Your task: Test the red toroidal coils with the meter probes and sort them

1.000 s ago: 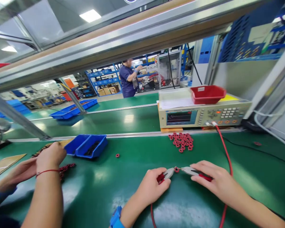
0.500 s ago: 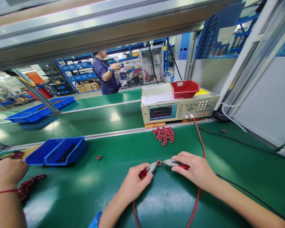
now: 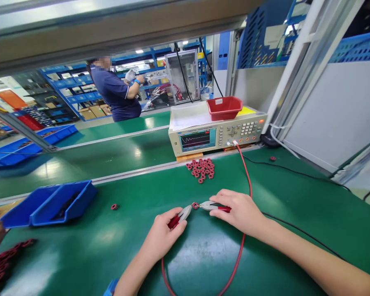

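Testing is looking partway through: left hand (image 3: 162, 234) is gripping one clip probe (image 3: 180, 216), right hand (image 3: 239, 211) is pinching the other (image 3: 211, 205), both touching a red ring core (image 3: 195, 205) at frame centre; a pile of cores (image 3: 201, 169) is waiting above.

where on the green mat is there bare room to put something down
Bare mat lies between the blue bins and the left hand, and right of the right hand. It is crowded around the red ring pile by the tester.
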`<control>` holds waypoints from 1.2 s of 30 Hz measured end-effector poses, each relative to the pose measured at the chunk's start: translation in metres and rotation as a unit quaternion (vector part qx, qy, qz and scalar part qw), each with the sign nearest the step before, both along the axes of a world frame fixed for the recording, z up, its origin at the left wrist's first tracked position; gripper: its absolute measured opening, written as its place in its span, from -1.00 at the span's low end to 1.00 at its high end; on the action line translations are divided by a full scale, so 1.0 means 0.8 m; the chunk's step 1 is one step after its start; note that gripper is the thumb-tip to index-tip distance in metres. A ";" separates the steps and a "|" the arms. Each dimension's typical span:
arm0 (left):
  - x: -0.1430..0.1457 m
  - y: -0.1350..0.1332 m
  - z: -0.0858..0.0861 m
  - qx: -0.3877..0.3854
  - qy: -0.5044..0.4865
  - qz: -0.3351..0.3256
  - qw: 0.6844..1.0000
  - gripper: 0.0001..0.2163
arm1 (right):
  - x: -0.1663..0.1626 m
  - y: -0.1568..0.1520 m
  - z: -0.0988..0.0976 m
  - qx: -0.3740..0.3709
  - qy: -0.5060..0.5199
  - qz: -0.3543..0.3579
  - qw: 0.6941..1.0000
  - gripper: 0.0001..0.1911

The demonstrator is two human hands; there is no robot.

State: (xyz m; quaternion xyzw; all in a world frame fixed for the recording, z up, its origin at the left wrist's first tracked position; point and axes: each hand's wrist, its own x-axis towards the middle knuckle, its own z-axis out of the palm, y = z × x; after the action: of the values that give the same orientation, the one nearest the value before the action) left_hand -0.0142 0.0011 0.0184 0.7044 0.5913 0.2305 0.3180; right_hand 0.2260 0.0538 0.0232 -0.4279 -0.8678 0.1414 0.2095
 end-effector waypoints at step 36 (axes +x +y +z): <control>0.000 0.003 0.003 0.006 0.003 -0.006 1.000 -0.79 | 0.003 0.003 0.002 0.014 -0.007 -0.039 0.999 -0.72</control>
State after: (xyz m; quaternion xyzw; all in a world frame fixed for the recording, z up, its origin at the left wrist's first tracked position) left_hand -0.0142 0.0032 0.0207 0.7104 0.5865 0.2301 0.3137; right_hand 0.2283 0.0561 0.0248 -0.4591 -0.8541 0.1177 0.2144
